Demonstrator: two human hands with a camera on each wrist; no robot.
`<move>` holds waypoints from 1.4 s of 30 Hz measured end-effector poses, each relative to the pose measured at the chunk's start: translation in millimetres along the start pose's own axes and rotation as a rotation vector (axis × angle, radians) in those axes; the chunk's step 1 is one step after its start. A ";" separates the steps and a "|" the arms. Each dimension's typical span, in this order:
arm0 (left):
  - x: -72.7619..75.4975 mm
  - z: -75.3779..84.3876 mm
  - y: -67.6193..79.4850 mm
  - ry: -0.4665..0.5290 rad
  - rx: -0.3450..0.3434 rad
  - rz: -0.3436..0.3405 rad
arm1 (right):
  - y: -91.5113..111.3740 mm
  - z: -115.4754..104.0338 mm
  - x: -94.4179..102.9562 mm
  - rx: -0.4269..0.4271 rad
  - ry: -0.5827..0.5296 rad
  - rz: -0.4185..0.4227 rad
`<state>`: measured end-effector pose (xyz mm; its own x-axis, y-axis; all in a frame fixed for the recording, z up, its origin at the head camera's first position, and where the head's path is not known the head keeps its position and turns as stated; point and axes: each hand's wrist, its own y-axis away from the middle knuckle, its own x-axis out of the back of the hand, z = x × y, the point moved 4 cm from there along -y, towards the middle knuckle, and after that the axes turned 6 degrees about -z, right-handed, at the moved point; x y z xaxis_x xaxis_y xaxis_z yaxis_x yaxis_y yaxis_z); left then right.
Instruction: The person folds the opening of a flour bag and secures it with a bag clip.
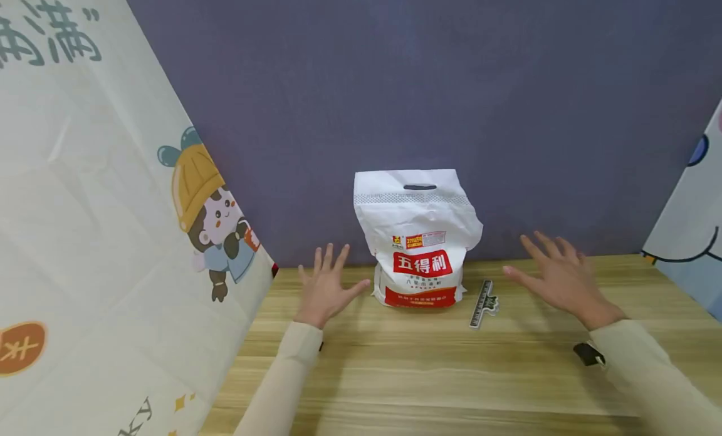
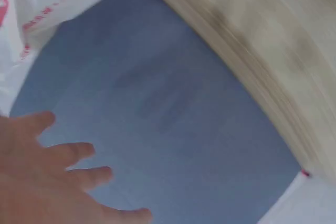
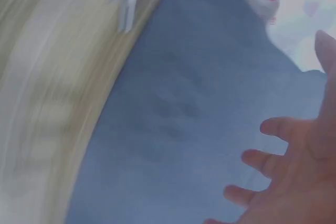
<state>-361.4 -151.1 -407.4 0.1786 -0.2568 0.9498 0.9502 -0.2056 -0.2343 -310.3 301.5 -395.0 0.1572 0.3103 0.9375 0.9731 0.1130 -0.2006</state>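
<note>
A white flour bag (image 1: 420, 235) with red printing and a cut-out handle stands upright on the wooden table against the dark backdrop. My left hand (image 1: 323, 289) is held to the left of the bag, fingers spread and holding nothing. On the other side, my right hand (image 1: 564, 279) is likewise spread and bare, beyond a slim clip (image 1: 482, 304). That clip has black-and-white stripes and a small dark figure on its side; it lies just right of the bag. Each wrist view shows outstretched fingers (image 2: 79, 156) (image 3: 268, 161) apart from the bag.
Behind the table (image 1: 406, 379) rises a blue-grey cloth backdrop (image 1: 282, 110). A white printed sheet (image 1: 84, 204) with a cartoon figure borders the left side. Another printed panel (image 1: 688, 198) stands at the right. A small black object (image 1: 588, 354) is by the right cuff.
</note>
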 end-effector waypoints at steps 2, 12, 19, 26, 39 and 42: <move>4.1 7.4 1.5 0.058 -0.030 0.065 | -0.1 -4.8 -0.9 0.008 -0.103 -0.026; 19.7 44.9 10.3 0.358 -0.286 0.430 | 5.2 -27.5 -3.0 0.004 -0.450 -0.064; 26.5 70.5 9.5 0.575 -0.286 0.398 | 4.9 -37.0 1.6 0.065 -0.590 -0.057; 34.3 95.8 5.2 0.744 -0.281 0.353 | 3.7 -40.4 0.9 0.072 -0.760 -0.064; 47.2 123.3 -8.7 0.808 -0.325 0.372 | -3.9 -45.4 5.9 0.053 -0.834 0.050; 49.9 125.3 -11.2 0.824 -0.327 0.374 | -4.7 -46.7 6.5 0.055 -0.861 0.053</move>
<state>-331.2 -43.3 -331.4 0.1017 -0.9162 0.3876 0.7280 -0.1970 -0.6566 -306.0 258.9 -374.6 -0.0014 0.9210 0.3896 0.9551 0.1166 -0.2723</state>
